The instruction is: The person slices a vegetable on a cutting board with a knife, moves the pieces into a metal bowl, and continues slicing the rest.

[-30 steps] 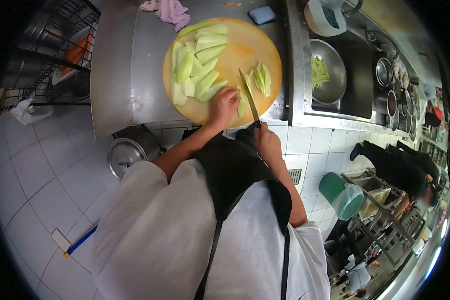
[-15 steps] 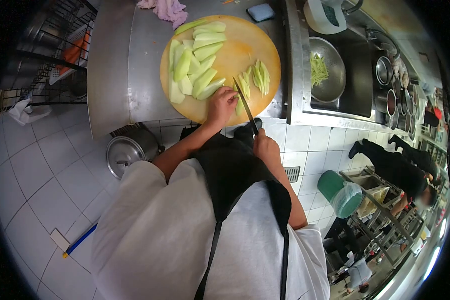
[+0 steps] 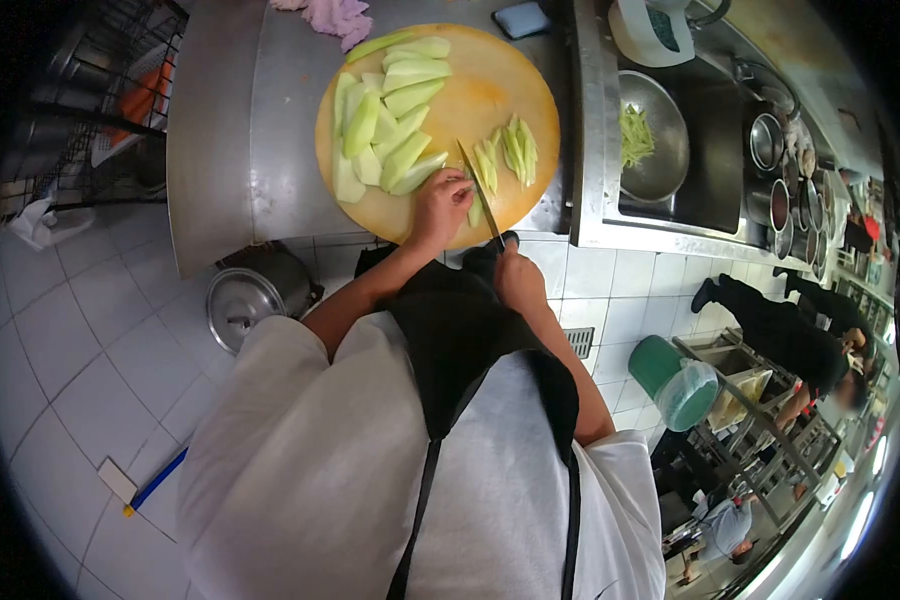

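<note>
"Head view: what's held?"
"Right hand (image 3: 520,279): fingers round the knife (image 3: 478,188). Left hand (image 3: 441,208): fingers bunched, steadying a green piece (image 3: 475,212) under their tips, beside the knife."
"Risk?"
"If that piece slips, the knife could nick those fingers."

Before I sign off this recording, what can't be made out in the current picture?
Knife: most of its handle, hidden by the right hand, head view.
Pale green vegetable slice: one end, hidden by the left hand, head view.
Pink cloth: cut off by the top edge, head view.
Metal pot: contents, hidden by its lid, head view.
</note>
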The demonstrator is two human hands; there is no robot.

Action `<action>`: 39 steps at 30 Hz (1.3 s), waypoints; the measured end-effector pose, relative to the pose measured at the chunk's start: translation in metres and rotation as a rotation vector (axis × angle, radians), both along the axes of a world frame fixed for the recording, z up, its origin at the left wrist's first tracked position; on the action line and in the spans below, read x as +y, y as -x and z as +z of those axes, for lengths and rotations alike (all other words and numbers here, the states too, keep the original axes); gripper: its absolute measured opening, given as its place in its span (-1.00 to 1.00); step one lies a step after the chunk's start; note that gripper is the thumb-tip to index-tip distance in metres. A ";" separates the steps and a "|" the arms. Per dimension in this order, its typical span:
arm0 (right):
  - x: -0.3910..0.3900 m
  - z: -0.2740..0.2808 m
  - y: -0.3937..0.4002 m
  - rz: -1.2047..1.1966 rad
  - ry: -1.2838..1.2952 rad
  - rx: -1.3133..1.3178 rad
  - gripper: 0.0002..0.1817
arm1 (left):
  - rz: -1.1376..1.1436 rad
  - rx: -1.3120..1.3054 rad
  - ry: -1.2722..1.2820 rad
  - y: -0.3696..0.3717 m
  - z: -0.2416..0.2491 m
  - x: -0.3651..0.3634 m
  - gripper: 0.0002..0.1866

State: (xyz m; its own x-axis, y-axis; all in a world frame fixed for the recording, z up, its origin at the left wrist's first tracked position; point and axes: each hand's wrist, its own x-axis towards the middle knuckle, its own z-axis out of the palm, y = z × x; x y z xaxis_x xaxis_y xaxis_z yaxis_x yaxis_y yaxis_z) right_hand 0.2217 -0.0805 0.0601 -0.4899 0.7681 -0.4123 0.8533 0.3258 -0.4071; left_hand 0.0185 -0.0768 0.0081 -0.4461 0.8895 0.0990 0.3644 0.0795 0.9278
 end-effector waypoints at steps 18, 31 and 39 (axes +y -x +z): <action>0.010 0.013 0.012 -0.131 -0.083 0.096 -0.79 | -0.020 -0.054 0.121 -0.006 0.008 0.013 -0.54; -0.008 0.025 0.000 -0.104 -0.084 0.062 -0.79 | -0.008 0.002 0.125 -0.005 0.008 0.014 -0.58; -0.005 0.021 0.003 -0.079 -0.058 0.061 -0.81 | -0.044 0.054 0.130 -0.002 0.010 0.015 -0.58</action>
State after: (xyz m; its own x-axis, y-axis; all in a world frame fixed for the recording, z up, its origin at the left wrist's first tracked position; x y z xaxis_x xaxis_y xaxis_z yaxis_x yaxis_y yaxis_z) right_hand 0.2185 -0.0854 0.0807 -0.4498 0.8272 -0.3369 0.8514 0.2832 -0.4416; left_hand 0.0208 -0.0615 0.0183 -0.4034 0.9150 0.0046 0.4196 0.1805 0.8896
